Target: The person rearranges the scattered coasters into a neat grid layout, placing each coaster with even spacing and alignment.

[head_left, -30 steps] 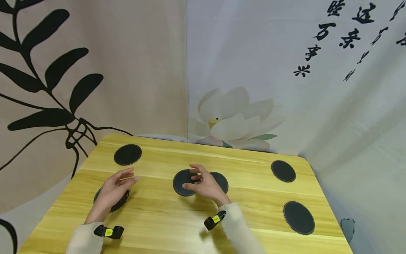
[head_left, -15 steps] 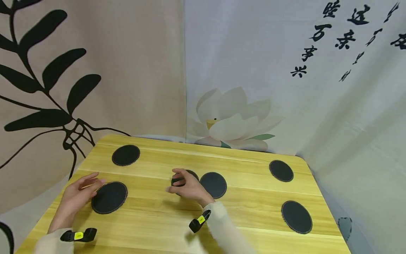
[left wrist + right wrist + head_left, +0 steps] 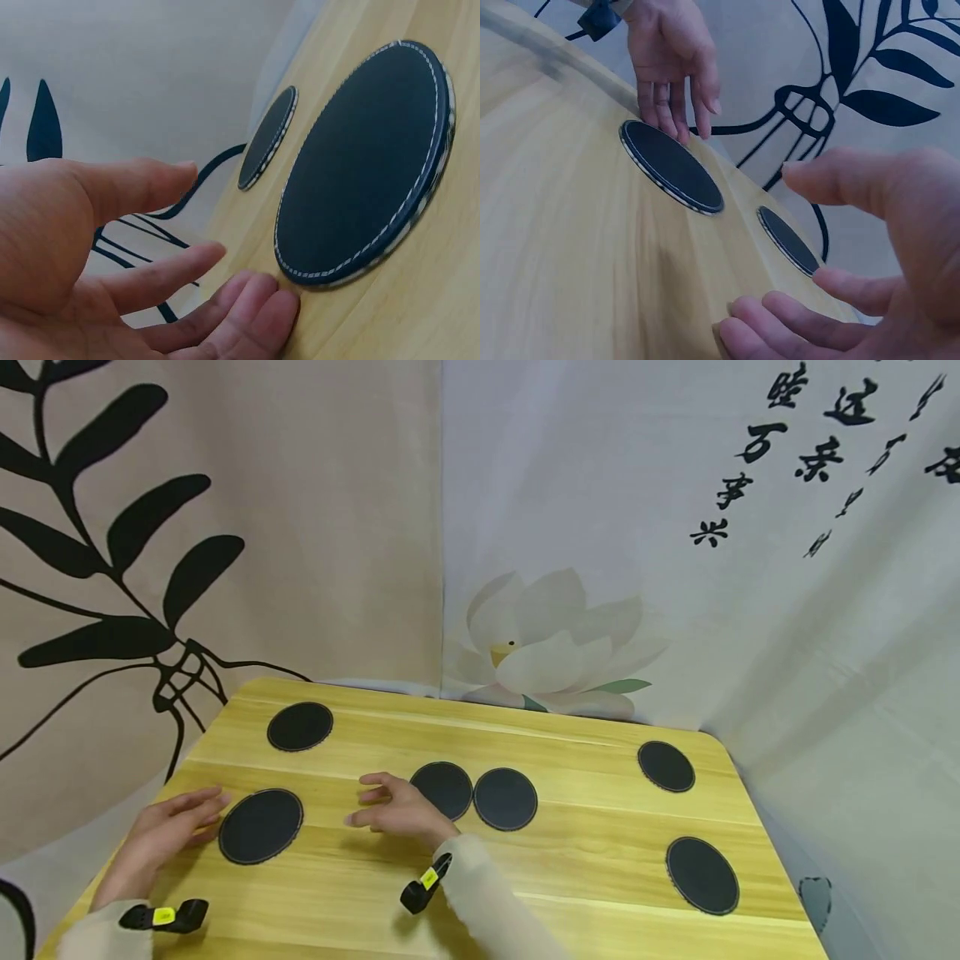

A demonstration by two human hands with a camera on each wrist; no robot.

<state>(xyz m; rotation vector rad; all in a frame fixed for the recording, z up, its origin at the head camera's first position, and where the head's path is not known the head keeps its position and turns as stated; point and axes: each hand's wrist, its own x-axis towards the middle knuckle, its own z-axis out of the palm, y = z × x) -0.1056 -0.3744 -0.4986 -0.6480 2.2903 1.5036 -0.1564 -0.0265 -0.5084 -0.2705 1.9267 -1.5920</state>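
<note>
A round black coaster (image 3: 261,827) with pale edge stitching lies flat at the near left of the wooden table. Just left of its rim is my left hand (image 3: 163,828), loosely bent and holding nothing. In the left wrist view its lower fingertips (image 3: 274,304) sit by the coaster's edge; whether they touch it I cannot tell. My right hand (image 3: 402,810) hovers over bare wood between that coaster and a middle pair, thumb and fingers spread apart around nothing. The pair's left coaster (image 3: 444,789) is partly behind this hand and its right coaster (image 3: 506,799) lies beside it.
Another black coaster (image 3: 300,727) lies at the back left. Two more, a back right coaster (image 3: 666,766) and a near right coaster (image 3: 702,875), are by the table's right side. A printed cloth (image 3: 360,527) hangs behind the table (image 3: 585,877).
From over the near left coaster, my left hand has moved left to beside it. The right hand has also gone left, off the middle pair, uncovering most of it. The coasters look unmoved.
</note>
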